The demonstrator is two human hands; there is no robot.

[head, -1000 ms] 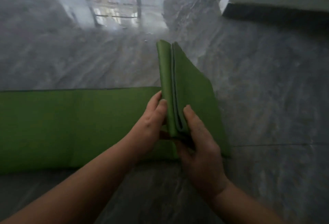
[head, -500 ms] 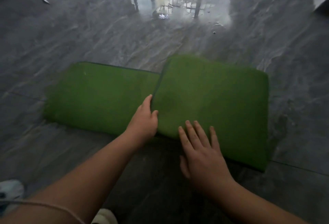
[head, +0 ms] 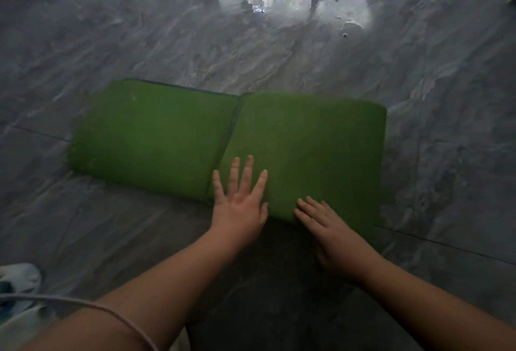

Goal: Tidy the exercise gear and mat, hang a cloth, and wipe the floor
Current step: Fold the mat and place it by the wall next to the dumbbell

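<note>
1. Mat (head: 167, 138): the green exercise mat lies on the grey marbled floor (head: 418, 71), partly folded, with a thicker folded stack (head: 321, 141) on the right and a single flat panel on the left, meeting at a crease near the middle.
2. Left hand (head: 240, 200) lies flat with its fingers spread on the near edge of the stack, just right of the crease, likely to press the layers down so that they do not spring open.
3. Right hand (head: 332, 233) has straight, relaxed fingers, their tips touching the stack's near edge; it holds nothing, seemingly steadying that edge.
4. Folding looks part done: the left panel is not yet folded over.
5. A white shoe (head: 19, 281) and a thin cord (head: 111, 311) show at the lower left.
</note>
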